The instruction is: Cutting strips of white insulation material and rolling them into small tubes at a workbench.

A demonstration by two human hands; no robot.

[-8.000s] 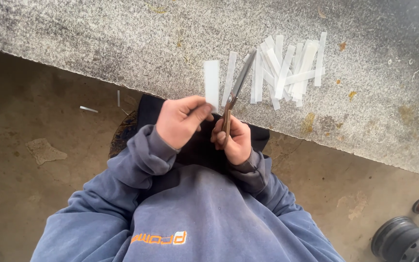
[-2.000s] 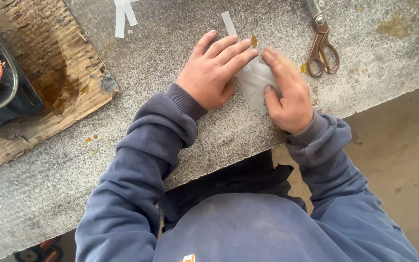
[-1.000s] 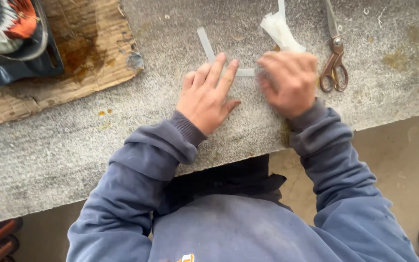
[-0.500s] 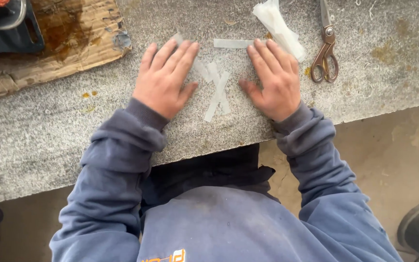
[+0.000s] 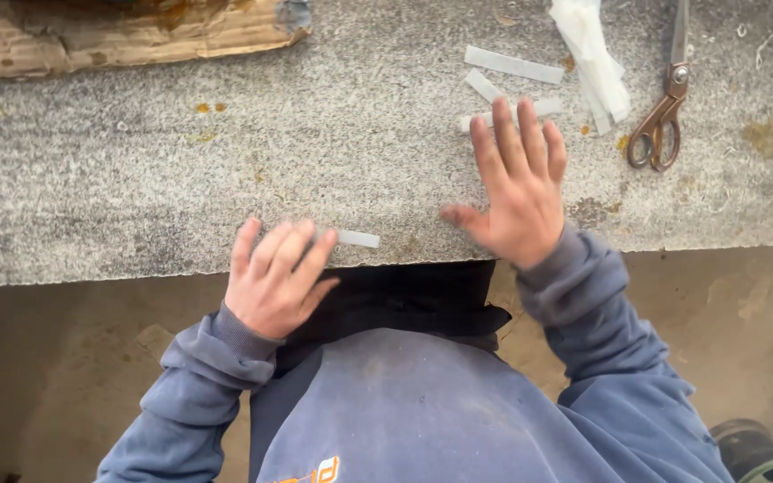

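Note:
My left hand (image 5: 275, 279) rests at the front edge of the grey stone slab (image 5: 225, 170), its fingers lying on one end of a white strip (image 5: 357, 239) whose other end sticks out to the right. My right hand (image 5: 516, 183) lies flat on the slab with fingers spread, the fingertips over another white strip (image 5: 543, 109). Two more white strips (image 5: 513, 64) lie just beyond it. A bundle of white strips (image 5: 594, 55) sits to the upper right, with brown-handled scissors (image 5: 664, 116) beside it.
A worn, stained cardboard sheet (image 5: 127, 36) lies at the slab's far left. Below the slab is a bare concrete floor (image 5: 64, 376). A dark round object (image 5: 753, 452) stands on the floor at the lower right.
My left hand has slid back to the slab's front edge with a strip under its fingers. The crossed strips between my hands are gone from the middle; my right hand stays flat.

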